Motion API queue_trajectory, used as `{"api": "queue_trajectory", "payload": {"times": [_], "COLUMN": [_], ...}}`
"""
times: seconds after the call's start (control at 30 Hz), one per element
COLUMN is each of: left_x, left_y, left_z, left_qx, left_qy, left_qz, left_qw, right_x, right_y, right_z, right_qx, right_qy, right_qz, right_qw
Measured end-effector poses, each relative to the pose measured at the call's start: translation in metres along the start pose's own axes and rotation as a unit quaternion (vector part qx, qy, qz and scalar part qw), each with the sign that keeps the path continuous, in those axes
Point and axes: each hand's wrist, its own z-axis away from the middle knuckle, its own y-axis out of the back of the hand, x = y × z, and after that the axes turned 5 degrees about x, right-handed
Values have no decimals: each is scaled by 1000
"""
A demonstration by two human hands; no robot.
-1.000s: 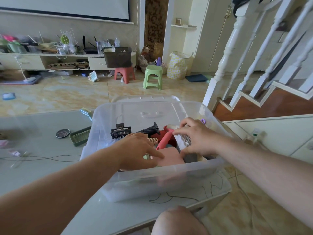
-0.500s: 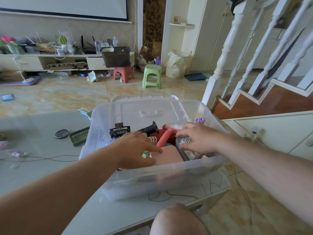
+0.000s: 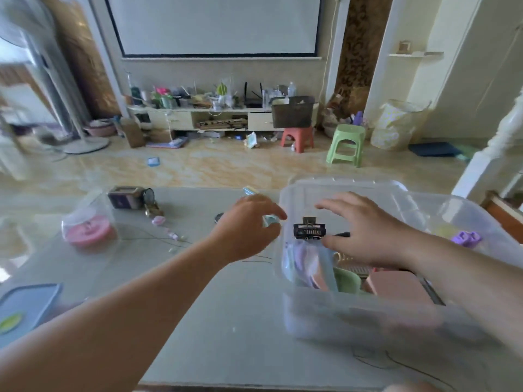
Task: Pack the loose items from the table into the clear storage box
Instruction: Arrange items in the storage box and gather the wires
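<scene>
The clear storage box (image 3: 339,184) stands on the right of the glass table (image 3: 226,306). Inside lie a black hair clip (image 3: 309,229), a purple clip (image 3: 465,239), a green piece (image 3: 346,280) and a pink block (image 3: 396,284). My right hand (image 3: 365,230) hovers over the box with fingers spread, just right of the black clip, holding nothing. My left hand (image 3: 249,224) is outside the box's left wall, finger and thumb curved around a pale teal piece (image 3: 270,220). Blur hides whether they grip it.
On the table's left are a pink item under a clear cover (image 3: 87,227), a purple tin (image 3: 124,197), a small gold clock (image 3: 152,206), loose beads on wire (image 3: 167,232) and a blue lid (image 3: 28,304). A light blue brush (image 3: 250,190) lies beyond my left hand.
My left hand has come out of the box and moved left over the table. My right hand lifted off the items and spread open. The view swung left.
</scene>
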Motion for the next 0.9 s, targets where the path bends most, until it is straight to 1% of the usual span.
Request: {"api": "queue_trajectory", "payload": {"times": [0.03,0.1,0.2,0.3,0.4,0.53,0.6,0.7,0.77,0.83,0.9], "left_x": [-28,-82,-149,-198,-236,-289,-306,-347,-372,-392,-403], "left_y": [7,16,23,24,23,24,28,28,24,15,6], "left_z": [13,42,82,107,113,96,82,56,36,16,-3], "left_qx": [5,-14,-47,-60,-78,-93,-92,-77,-69,-68,-67], "left_qy": [26,83,153,211,252,277,284,306,320,320,320], "left_qz": [-18,-47,-69,-86,-96,-106,-110,-96,-81,-78,-81], "left_qw": [999,995,985,972,960,951,948,944,941,942,941], "right_x": [-17,-54,-115,-174,-210,-213,-201,-197,-199,-200,-197], "right_y": [-4,-18,-50,-98,-161,-235,-256,-294,-316,-329,-332], "right_z": [-10,-33,-68,-102,-136,-183,-201,-234,-254,-275,-294], "right_qx": [13,34,34,10,-50,-119,-143,-165,-158,-164,-193], "right_qy": [18,52,91,98,72,17,8,10,19,32,43], "right_qz": [1,-10,-35,-23,6,29,24,7,1,-12,-19], "right_qw": [1000,998,995,995,996,992,989,986,987,986,980]}}
